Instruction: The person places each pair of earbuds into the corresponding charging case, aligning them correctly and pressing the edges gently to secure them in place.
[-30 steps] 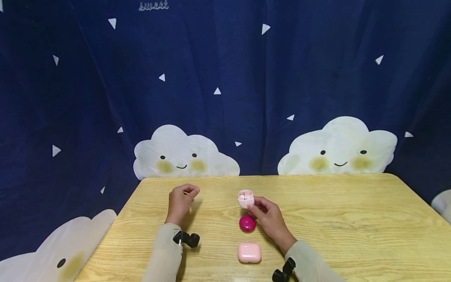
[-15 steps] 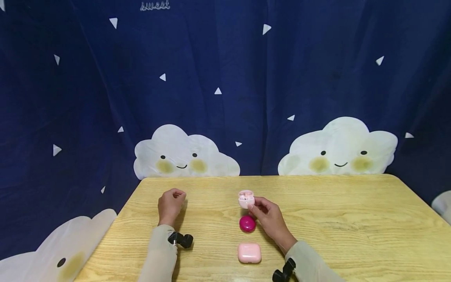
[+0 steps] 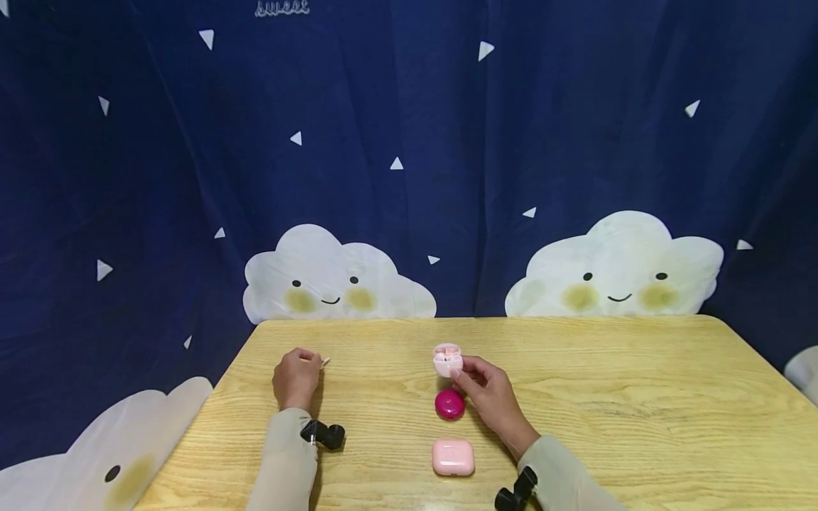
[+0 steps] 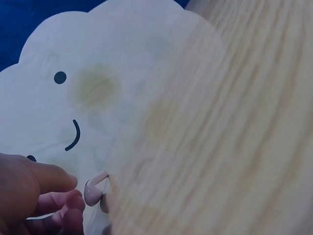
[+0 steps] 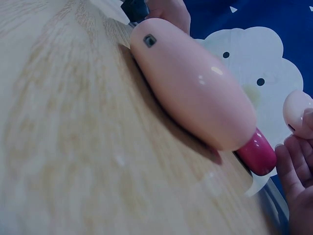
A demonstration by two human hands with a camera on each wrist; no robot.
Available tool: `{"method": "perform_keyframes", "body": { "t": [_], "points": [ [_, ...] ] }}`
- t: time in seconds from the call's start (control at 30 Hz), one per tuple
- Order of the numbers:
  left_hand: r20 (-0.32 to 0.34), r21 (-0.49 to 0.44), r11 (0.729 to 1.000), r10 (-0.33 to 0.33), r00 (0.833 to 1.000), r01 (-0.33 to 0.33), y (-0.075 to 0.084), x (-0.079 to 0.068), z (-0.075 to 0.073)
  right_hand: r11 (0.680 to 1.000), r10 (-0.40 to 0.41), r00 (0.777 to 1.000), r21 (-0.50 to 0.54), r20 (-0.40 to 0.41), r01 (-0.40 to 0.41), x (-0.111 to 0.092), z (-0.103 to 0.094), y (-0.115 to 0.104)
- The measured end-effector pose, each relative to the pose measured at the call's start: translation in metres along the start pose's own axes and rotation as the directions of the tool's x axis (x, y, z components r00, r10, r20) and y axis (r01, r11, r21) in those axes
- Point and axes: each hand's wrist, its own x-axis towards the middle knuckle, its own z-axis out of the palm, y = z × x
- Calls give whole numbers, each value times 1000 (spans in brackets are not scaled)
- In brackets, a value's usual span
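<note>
At the left of the table, a pale pink earbud (image 3: 325,361) lies at the fingertips of my left hand (image 3: 297,380). In the left wrist view, a narrow gap parts the earbud (image 4: 94,191) from the loosely bent fingers. My right hand (image 3: 491,397) grips a round pale pink earbud case (image 3: 447,365) between thumb and fingers, its lid raised. Something pale shows inside the case, too small to make out fully. Just below that case sits a round magenta case (image 3: 450,404). Nearer to me stands a pink rounded rectangular earbud case (image 3: 453,457), lid down.
All this is on a light wooden table (image 3: 639,397). A dark blue curtain (image 3: 447,142) with white clouds and triangles hangs behind it. Each wrist wears a black camera mount, one of them the left mount (image 3: 324,433).
My left hand has moved left and a little toward me. The earbud now shows beyond its fingertips. My right hand and the cases have stayed put.
</note>
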Motion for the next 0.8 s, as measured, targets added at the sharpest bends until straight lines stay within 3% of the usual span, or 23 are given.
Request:
{"method": "perform_keyframes", "body": {
  "t": [0.23, 0.8],
  "points": [
    [38, -7, 999, -48, 998, 49, -4, 0, 0, 1000, -5, 1000, 4, 1, 5, 0, 1, 0],
    [79, 22, 998, -57, 995, 55, -5, -2, -2, 1000, -4, 1000, -7, 13, 4, 0, -1, 1]
  ]
}}
